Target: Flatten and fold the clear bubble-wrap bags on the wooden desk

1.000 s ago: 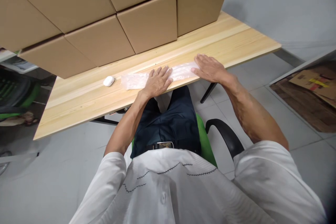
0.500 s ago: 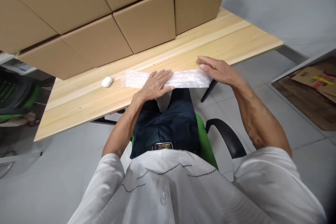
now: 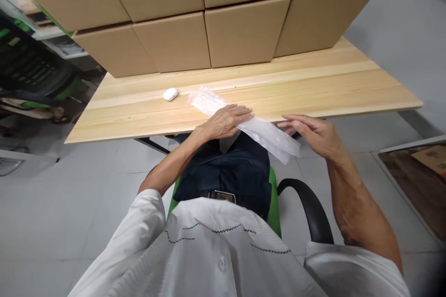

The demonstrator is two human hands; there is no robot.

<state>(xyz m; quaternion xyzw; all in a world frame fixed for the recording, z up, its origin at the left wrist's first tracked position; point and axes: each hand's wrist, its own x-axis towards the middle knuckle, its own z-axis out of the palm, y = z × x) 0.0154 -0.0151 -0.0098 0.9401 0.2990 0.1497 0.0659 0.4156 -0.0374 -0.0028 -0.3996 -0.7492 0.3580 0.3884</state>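
A folded strip of translucent, whitish plastic, apparently bubble wrap [image 3: 266,134], lies slantwise across the table's front edge. Its near right end sticks out over my lap. My left hand [image 3: 227,120] rests flat on the middle of the strip, palm down, pressing it to the wood and covering part of it. Just beyond the strip's right end, my right hand [image 3: 311,133] hovers with fingers stretched out and holds nothing. A small white rounded case [image 3: 170,94] sits on the table to the left of the strip.
Cardboard boxes [image 3: 170,44] are stacked along the back of the wooden table [image 3: 348,88]. I sit on a green chair with a black armrest [image 3: 310,209]. Another chair [image 3: 38,69] stands at far left, and a shelf with cardboard [image 3: 432,160] at right.
The plastic strip has turned, its right end swinging towards me past the table edge. My right hand has come off that end. The view has shifted to the left.
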